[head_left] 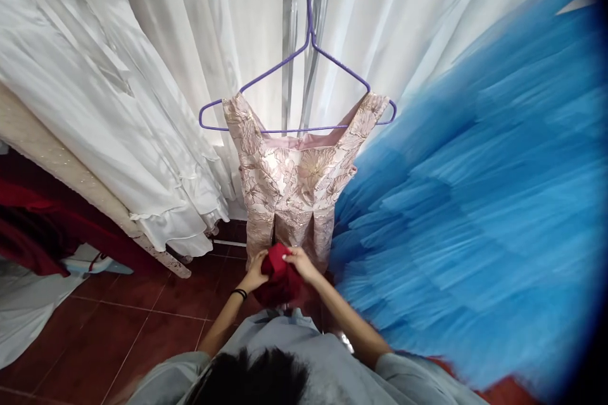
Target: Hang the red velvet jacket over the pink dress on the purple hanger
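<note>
A bunched dark red cloth (280,275) is held between my two hands, low in front of my body. My left hand (257,271), with a black band at the wrist, closes on the cloth's left side. On its right upper edge, my right hand (300,262) pinches the fabric. Just beyond hangs a pink and gold floral brocade dress (304,180), its straps over a purple wire hanger (311,38). The lower part of the dress is hidden behind my hands and the cloth.
White garments (142,101) hang at the left. A wide blue tulle skirt (475,202) fills the right side. Behind the hanger stands a metal pole (288,31) before white drapery. Dark red fabric (28,215) lies at far left, above the red tiled floor (142,323).
</note>
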Action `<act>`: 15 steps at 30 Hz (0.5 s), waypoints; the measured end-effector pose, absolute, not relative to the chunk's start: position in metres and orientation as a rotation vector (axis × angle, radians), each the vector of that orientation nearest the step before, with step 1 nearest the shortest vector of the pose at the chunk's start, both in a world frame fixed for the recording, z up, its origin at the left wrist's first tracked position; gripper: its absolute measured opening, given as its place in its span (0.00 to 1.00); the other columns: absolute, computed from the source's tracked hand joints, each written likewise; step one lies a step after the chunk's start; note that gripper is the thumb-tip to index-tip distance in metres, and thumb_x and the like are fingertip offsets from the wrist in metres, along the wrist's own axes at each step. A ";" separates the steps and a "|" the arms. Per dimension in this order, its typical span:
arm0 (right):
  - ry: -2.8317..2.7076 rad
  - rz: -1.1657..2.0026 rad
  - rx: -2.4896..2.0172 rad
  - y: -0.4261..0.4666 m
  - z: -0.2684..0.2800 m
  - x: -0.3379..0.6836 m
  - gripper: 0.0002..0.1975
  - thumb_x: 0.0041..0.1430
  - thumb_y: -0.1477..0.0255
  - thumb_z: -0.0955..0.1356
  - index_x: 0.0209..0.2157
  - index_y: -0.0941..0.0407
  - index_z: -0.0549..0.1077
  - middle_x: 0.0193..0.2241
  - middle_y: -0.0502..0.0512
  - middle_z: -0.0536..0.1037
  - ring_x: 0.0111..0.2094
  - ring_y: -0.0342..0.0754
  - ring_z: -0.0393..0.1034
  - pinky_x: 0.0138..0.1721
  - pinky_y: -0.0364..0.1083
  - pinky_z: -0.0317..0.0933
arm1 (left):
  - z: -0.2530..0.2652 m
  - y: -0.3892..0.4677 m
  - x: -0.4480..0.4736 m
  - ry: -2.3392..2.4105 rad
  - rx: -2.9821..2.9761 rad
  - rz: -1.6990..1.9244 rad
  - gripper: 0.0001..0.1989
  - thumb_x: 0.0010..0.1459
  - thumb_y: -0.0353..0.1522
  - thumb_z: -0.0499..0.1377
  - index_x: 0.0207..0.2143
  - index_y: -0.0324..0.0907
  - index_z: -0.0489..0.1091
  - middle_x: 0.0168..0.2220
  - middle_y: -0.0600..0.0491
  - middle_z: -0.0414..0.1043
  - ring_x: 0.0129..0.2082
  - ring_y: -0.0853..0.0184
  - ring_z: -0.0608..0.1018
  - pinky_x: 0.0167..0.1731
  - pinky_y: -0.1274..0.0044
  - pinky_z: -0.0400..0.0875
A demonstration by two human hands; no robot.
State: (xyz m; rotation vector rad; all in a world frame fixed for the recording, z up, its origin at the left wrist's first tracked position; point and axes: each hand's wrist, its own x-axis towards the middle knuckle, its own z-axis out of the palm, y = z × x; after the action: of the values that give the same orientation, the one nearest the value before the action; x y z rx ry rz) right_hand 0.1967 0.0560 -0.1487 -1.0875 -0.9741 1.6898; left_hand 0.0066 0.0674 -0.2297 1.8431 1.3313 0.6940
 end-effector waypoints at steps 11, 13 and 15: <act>-0.907 1.342 -0.922 0.079 0.050 0.262 0.07 0.32 0.70 0.73 0.19 0.54 0.73 0.18 0.48 0.74 0.23 0.46 0.65 0.31 0.45 0.62 | -0.046 0.063 0.059 1.209 2.341 1.718 0.23 0.59 0.33 0.62 0.55 0.42 0.61 0.54 0.39 0.66 0.58 0.55 0.71 0.58 0.59 0.69; -0.799 1.301 -0.914 0.079 0.058 0.260 0.07 0.29 0.71 0.71 0.19 0.54 0.72 0.18 0.47 0.72 0.23 0.46 0.65 0.30 0.45 0.62 | -0.036 0.059 0.069 1.153 2.374 1.660 0.26 0.59 0.34 0.62 0.58 0.43 0.60 0.56 0.38 0.66 0.58 0.54 0.71 0.58 0.60 0.70; -0.807 1.291 -0.897 0.079 0.061 0.258 0.10 0.33 0.65 0.71 0.21 0.54 0.72 0.19 0.49 0.73 0.26 0.47 0.67 0.32 0.47 0.64 | -0.033 0.062 0.073 1.152 2.417 1.599 0.19 0.62 0.33 0.59 0.56 0.44 0.64 0.51 0.41 0.72 0.53 0.57 0.76 0.54 0.63 0.74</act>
State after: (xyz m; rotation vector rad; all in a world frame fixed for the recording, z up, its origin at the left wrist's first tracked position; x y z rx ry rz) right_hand 0.2580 0.0790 0.0607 -0.8970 -0.8075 1.2905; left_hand 0.0735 0.0620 -0.0331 2.4171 1.1520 1.5990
